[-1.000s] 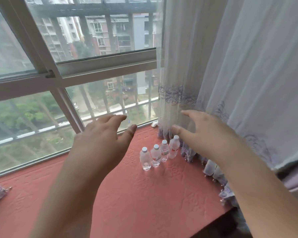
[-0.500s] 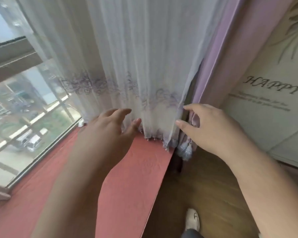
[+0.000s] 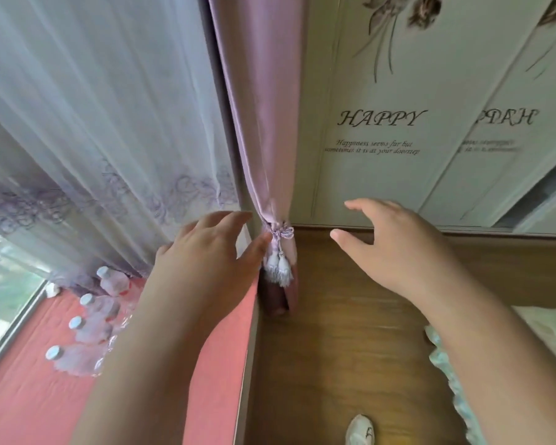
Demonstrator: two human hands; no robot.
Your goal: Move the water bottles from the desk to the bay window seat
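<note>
- A home bedroom, seen from beside a bay window seat [image 3: 39, 409] padded in coral-red.
- A sheer white curtain [image 3: 103, 130] with purple embroidery hangs next to a lilac drape [image 3: 264, 123] bound by a tasselled tie [image 3: 278, 252].
- Pale wardrobe doors [image 3: 382, 175] carry floral prints and the word "HAPPY".
- Wood-look flooring [image 3: 334, 364] meets a frilled bed edge [image 3: 446, 374].

Sheer curtain [image 3: 87, 123] at ten o'clock, mauve drape [image 3: 264, 101] at twelve, lettered wardrobe [image 3: 382, 175] at two, wood floor [image 3: 334, 348] at six.
</note>
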